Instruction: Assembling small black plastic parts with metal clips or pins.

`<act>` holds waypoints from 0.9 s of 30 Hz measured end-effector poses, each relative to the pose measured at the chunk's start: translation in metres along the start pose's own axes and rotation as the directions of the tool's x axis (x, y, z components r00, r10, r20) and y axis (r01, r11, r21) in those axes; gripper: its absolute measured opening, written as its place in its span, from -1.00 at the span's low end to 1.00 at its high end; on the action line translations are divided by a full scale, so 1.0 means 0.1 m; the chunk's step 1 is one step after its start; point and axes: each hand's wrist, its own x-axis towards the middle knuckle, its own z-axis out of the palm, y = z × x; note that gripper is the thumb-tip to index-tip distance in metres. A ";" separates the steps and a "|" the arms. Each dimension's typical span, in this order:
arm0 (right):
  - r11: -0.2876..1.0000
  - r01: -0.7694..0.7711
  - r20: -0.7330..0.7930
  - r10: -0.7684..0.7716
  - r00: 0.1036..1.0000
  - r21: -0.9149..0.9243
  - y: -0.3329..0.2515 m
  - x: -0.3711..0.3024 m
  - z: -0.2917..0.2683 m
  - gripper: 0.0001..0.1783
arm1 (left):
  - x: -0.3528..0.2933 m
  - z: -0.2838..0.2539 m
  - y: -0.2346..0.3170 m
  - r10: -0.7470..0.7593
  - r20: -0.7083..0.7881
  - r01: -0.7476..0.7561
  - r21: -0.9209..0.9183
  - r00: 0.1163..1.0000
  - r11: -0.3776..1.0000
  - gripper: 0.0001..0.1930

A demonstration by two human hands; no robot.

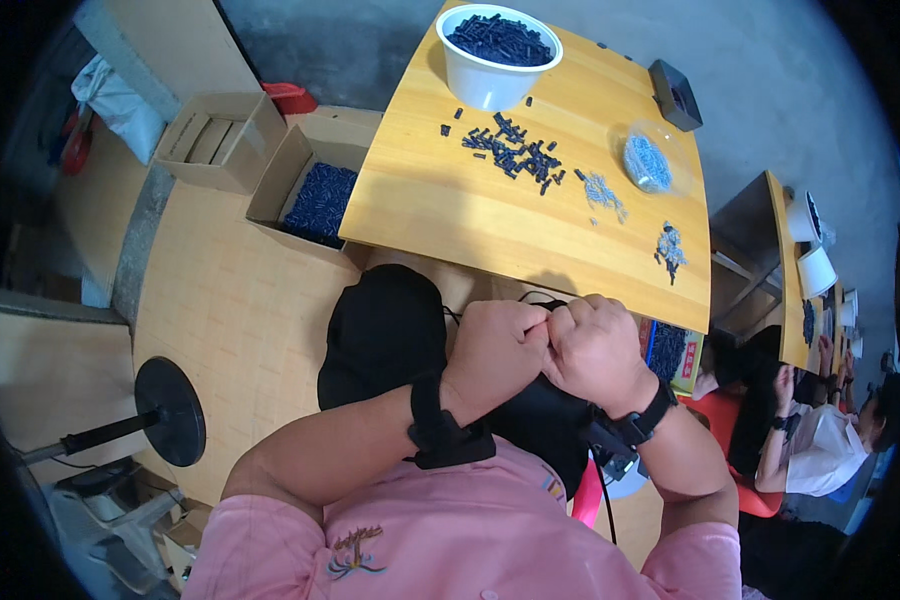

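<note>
My left hand [497, 350] and my right hand [598, 350] meet above my lap, just short of the table's front edge. Both are closed, fingertips pressed together, and whatever they pinch is hidden behind the fingers. On the wooden table [410, 205] beyond them lies a loose pile of small black tubular pieces [515, 152]. To its right are some small pale translucent pieces [602, 193] and, nearer the edge, a little heap of pale pieces with black parts [670, 245]. A clear round tub [647, 163] holds light-blue pieces. The white bucket [490, 85] at the back is full of black pieces.
A black square tray [675, 95] sits at the table's far right. Left of the table, a cardboard box [280, 180] holds dark pieces, beside another carton [210, 145]. A round black stand base [170, 412] is at left. A person in white [820, 450] sits at right.
</note>
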 end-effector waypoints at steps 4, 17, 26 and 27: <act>0.997 0.070 0.116 -0.068 0.991 -0.017 0.10 0.01 -0.07 -0.74 | -0.03 0.01 -0.03 -0.089 0.061 0.094 -0.095 0.994 0.991 -0.90; 0.996 0.024 0.158 -0.038 0.987 0.088 -0.10 -0.05 0.20 -0.74 | -0.06 -0.20 -0.21 -0.279 0.264 0.286 0.010 0.923 0.958 -0.81; 0.916 -0.265 0.087 0.250 0.964 0.302 0.18 0.23 0.29 -0.73 | 0.12 -1.02 -0.60 -0.520 -0.226 0.333 -0.549 0.824 0.766 -0.81; 0.886 -0.347 0.055 0.347 0.936 0.308 0.28 0.22 0.37 -0.73 | 0.16 -1.14 -0.66 -0.534 -0.315 0.312 -0.544 0.785 0.779 -0.82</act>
